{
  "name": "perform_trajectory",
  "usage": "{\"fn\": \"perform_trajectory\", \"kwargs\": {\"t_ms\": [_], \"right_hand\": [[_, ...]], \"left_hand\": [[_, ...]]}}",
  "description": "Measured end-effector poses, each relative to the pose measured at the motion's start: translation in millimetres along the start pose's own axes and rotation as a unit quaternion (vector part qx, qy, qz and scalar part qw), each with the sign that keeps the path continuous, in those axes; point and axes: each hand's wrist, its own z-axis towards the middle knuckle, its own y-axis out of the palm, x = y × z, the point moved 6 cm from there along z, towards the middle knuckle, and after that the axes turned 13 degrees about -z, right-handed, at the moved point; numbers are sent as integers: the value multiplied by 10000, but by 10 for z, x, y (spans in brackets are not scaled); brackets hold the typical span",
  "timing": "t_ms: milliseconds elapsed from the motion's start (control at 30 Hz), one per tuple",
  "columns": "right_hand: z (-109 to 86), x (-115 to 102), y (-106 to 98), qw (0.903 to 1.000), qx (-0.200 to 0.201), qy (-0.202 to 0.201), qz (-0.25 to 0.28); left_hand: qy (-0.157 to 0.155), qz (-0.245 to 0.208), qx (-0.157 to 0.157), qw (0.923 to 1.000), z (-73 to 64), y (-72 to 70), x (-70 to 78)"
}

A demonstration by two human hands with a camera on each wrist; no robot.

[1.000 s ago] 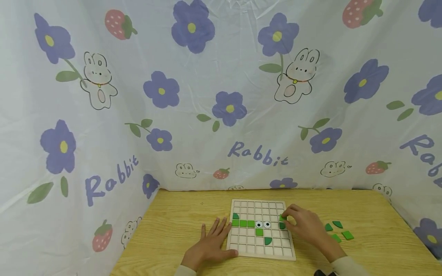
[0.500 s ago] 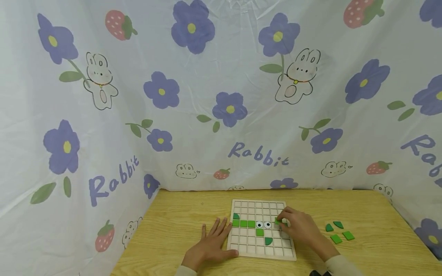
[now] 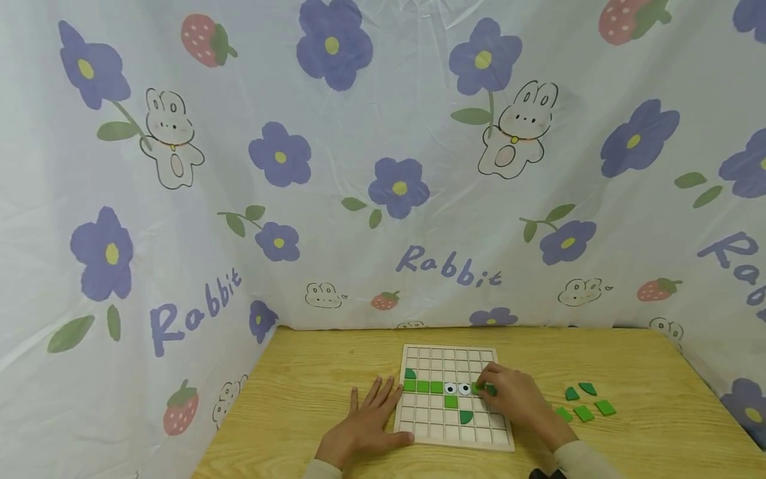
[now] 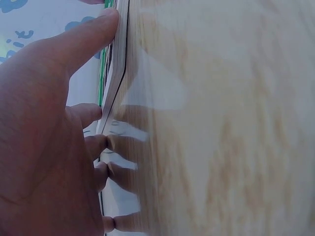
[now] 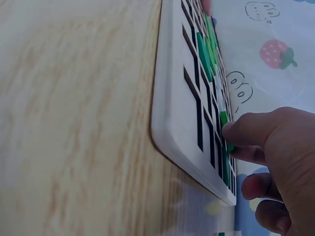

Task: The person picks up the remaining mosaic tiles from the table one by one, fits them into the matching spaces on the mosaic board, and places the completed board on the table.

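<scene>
A wooden grid board [image 3: 427, 431] lies on the table. My left hand [image 3: 365, 426] rests with spread fingers at its left side, the thumb on the near left corner, as the left wrist view also shows. My right hand [image 3: 519, 398] pinches a light green square tile [image 3: 475, 388] between thumb and fingers, low over the grid just right of two round eye tiles [image 3: 457, 389]. In the right wrist view the thumb [image 5: 241, 129] presses against this tile. Partly hidden under these fingers is a dark green tile [image 3: 492, 390]. Left of the eyes runs a row of light green squares [image 3: 423, 386].
Several loose green pieces [image 3: 583, 413] lie on the table right of the board, squares and dark rounded ones. A dark green quarter-round tile [image 3: 466, 417] sits nearer on the board, another [image 3: 409, 374] at its left. Behind the table hangs a rabbit-print curtain [image 3: 335, 219].
My right hand has moved left with the light green tile, from the board's right edge to beside the eye tiles. Another loose square shows from behind the right wrist. The left hand stays.
</scene>
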Motion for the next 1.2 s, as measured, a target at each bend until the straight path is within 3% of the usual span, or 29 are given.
{"fn": "perform_trajectory", "kwargs": {"t_ms": [200, 567, 1200], "right_hand": [[-2, -10, 14, 9997, -244, 62, -40], [5, -54, -27, 9995, -266, -145, -54], [-21, -58, -39, 9998, -148, -158, -42]], "left_hand": [[8, -8, -10, 10000, 11, 3, -2], [-32, 53, -18, 10000, 17, 9, -14], [-17, -21, -3, 10000, 23, 7, -22]]}}
